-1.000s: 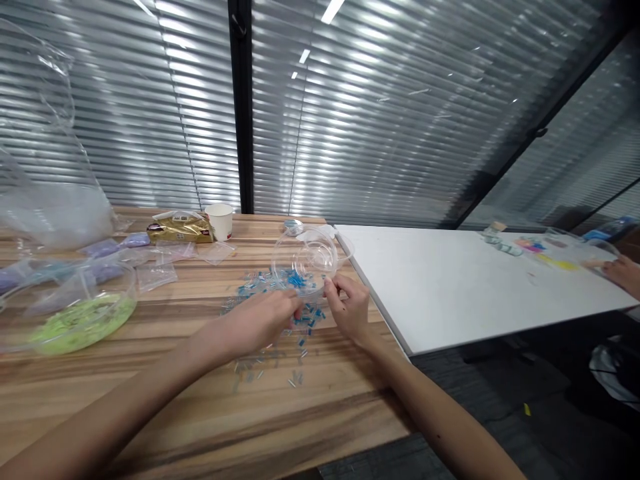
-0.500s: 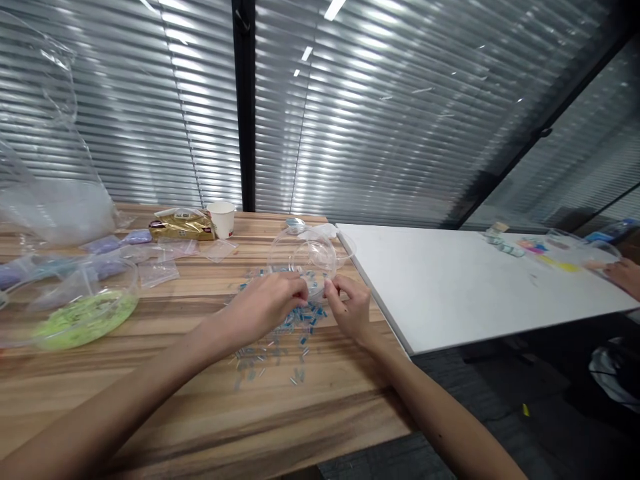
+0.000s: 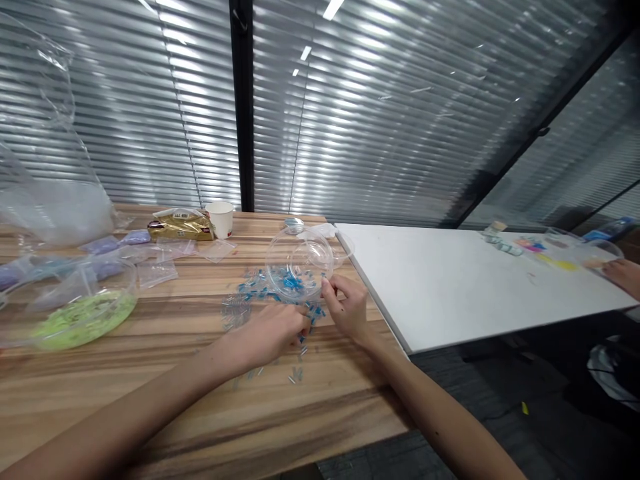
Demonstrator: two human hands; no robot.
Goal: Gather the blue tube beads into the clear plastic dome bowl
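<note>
A clear round plastic container point(image 3: 299, 263) is tilted on the wooden table, with small blue tube-like pieces point(image 3: 293, 281) at its lower side. My right hand point(image 3: 346, 305) pinches its near right rim between thumb and finger. Just in front of the container, my left hand point(image 3: 283, 328) is lowered over scattered blue pieces point(image 3: 315, 312), its fingers curled together. What its fingertips hold, if anything, is hidden. Small clear pieces point(image 3: 295, 377) lie around that hand, and a patch of clear ones point(image 3: 235, 310) lies to its left.
At left stands a clear tub with yellow-green pieces point(image 3: 87, 319). Small zip bags point(image 3: 157, 273), a gold packet point(image 3: 181, 227) and a paper cup point(image 3: 221, 219) stand behind. A white table point(image 3: 450, 287) adjoins on the right, where another person's hand point(image 3: 623, 275) rests beside containers.
My left hand has moved from the container's rim down toward me, onto the loose pieces. Blue pieces in the container now show more fully. My right hand stays at the rim.
</note>
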